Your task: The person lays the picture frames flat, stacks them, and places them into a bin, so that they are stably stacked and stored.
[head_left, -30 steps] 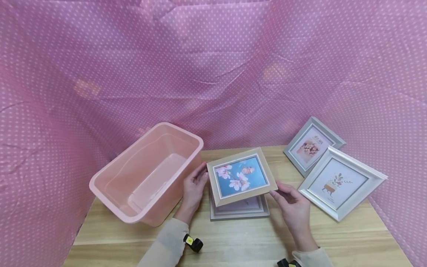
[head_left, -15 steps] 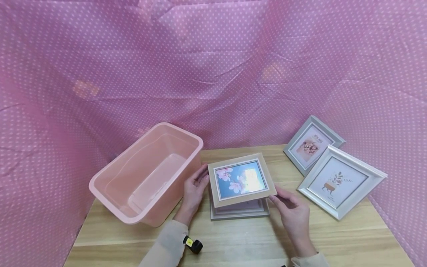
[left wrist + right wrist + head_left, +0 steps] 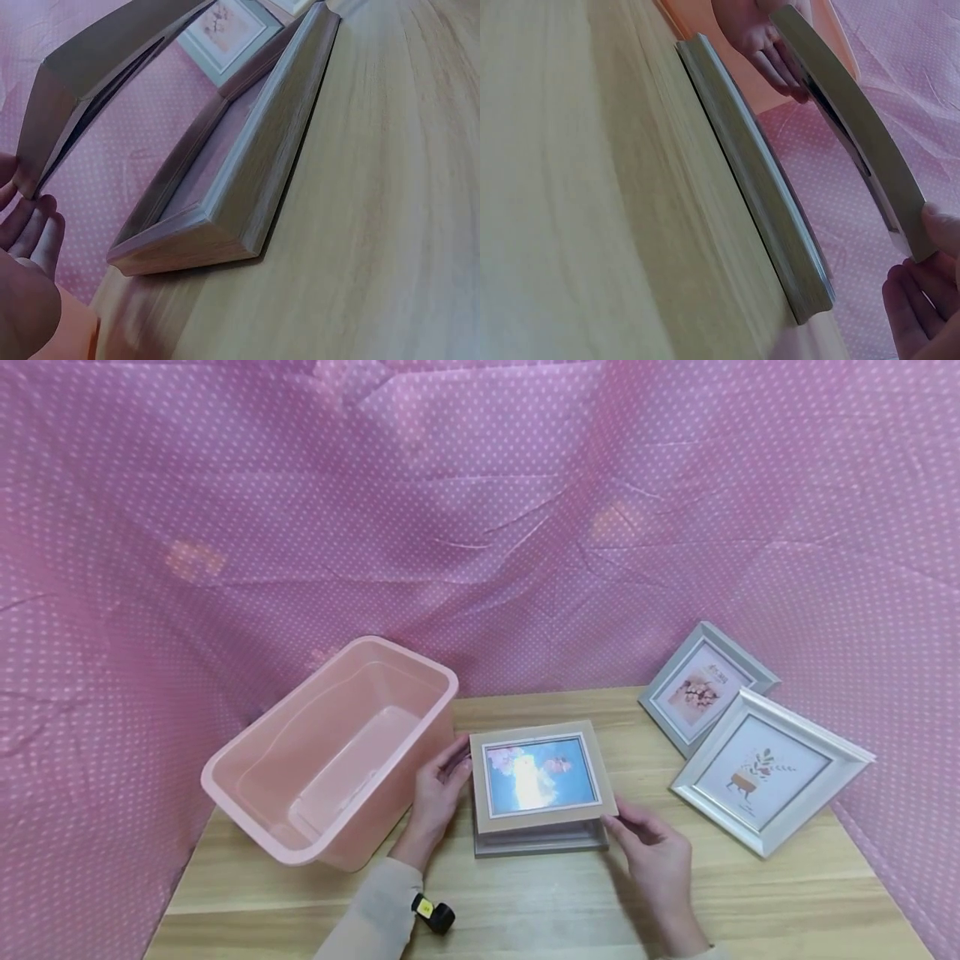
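Both hands hold a beige picture frame [image 3: 603, 777] with a blue blossom picture, glare lying over part of it. My left hand [image 3: 437, 789] grips its left edge; in the left wrist view the fingers [image 3: 34, 225] curl under the corner. At the near right corner my right hand [image 3: 656, 856] pinches it, thumb [image 3: 941, 225] on top and fingers beneath. Below it, a second picture frame [image 3: 543, 841] lies flat on the table, mostly hidden from the head view. Both wrist views show a gap between the two frames.
A pink plastic tub [image 3: 330, 814] stands left of the left hand on the wooden table [image 3: 525, 914]. On the right, a white picture frame [image 3: 795, 827] overlaps a grey picture frame [image 3: 663, 681]. Pink dotted cloth [image 3: 480, 527] hangs behind and at the sides.
The beige picture frame has come down and toward me over the lower one and turned slightly straighter. My right hand has moved nearer with it; the left hand has shifted slightly.
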Tool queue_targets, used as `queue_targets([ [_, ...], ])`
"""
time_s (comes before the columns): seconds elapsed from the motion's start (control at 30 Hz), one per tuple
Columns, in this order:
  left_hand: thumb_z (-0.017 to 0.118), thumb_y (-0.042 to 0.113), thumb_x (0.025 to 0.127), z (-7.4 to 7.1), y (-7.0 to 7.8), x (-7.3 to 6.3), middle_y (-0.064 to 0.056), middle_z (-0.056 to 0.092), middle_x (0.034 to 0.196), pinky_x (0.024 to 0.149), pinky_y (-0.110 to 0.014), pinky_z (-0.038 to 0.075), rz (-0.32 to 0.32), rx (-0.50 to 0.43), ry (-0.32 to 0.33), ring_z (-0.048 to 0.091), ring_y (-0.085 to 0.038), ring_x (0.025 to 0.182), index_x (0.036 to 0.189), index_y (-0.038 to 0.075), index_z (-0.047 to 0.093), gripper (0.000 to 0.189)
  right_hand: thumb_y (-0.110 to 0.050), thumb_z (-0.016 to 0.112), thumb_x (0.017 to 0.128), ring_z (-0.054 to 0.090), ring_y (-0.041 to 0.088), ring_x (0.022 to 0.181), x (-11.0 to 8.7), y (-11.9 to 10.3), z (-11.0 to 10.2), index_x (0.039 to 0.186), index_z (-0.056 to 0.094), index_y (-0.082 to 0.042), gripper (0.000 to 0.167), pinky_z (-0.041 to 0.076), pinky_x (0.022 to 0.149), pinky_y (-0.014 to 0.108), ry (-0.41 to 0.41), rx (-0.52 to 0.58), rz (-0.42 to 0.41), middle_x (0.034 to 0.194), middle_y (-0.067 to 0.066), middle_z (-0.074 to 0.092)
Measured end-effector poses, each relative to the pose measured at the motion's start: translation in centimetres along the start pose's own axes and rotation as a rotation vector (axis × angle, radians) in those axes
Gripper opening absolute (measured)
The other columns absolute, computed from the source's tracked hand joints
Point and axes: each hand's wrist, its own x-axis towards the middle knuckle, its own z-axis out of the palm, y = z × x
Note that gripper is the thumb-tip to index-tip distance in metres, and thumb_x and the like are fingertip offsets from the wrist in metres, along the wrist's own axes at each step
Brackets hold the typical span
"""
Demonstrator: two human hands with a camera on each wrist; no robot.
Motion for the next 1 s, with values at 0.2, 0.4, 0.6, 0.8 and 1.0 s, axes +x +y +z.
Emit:
queue_targets([
  [0.2,0.063,-0.009,0.100,-0.2,-0.5,-0.1,-0.029,0.056,0.156,0.111,-0.016,0.052,-0.021,0.045,0.003,0.055,-0.047,0.146,0.149,-0.009,0.055,0.049,0.006,0.086,0.085,0.077,-0.003,0.090,-0.4,0.0,-0.2,0.114,0.078,0.007,0.031,0.063,0.084,0.015,-0.018,-0.051,0.089,0.112,0.010,0.082],
  [0.4,0.064,-0.008,0.101,-0.4,-1.1,-0.1,-0.030,0.057,0.154,0.110,-0.014,0.052,-0.015,0.078,-0.002,0.056,-0.048,0.144,0.148,-0.010,0.055,0.048,-0.001,0.088,0.086,0.076,-0.005,0.090,-0.6,0.3,-0.1,0.116,0.080,0.003,0.031,0.063,0.083,0.013,-0.030,-0.104,0.126,0.114,0.016,0.081],
  [0.6,0.064,-0.006,0.102,-0.6,-1.4,-0.4,-0.029,0.057,0.155,0.110,-0.013,0.051,-0.018,0.122,-0.013,0.056,-0.048,0.144,0.148,-0.009,0.057,0.047,-0.004,0.089,0.087,0.075,-0.006,0.090,-0.7,0.5,-0.2,0.119,0.079,0.003,0.034,0.062,0.081,0.012,-0.042,-0.137,0.158,0.115,0.018,0.081],
  [0.8,0.064,-0.004,0.102,-0.7,-1.9,-0.5,-0.027,0.060,0.153,0.113,-0.018,0.052,-0.035,0.184,-0.010,0.058,-0.046,0.143,0.147,-0.006,0.060,0.045,-0.010,0.091,0.087,0.074,-0.007,0.090,-0.9,0.5,-0.3,0.118,0.079,0.002,0.036,0.061,0.080,0.010,-0.043,-0.166,0.189,0.118,0.019,0.080],
  [1.0,0.063,-0.003,0.104,-0.7,-2.3,-0.5,-0.027,0.060,0.152,0.118,-0.025,0.051,-0.030,0.218,-0.013,0.057,-0.046,0.144,0.146,-0.007,0.061,0.043,-0.010,0.090,0.087,0.073,-0.008,0.092,-0.9,0.7,-0.2,0.117,0.080,0.002,0.034,0.060,0.080,0.009,-0.054,-0.202,0.195,0.118,0.017,0.080],
])
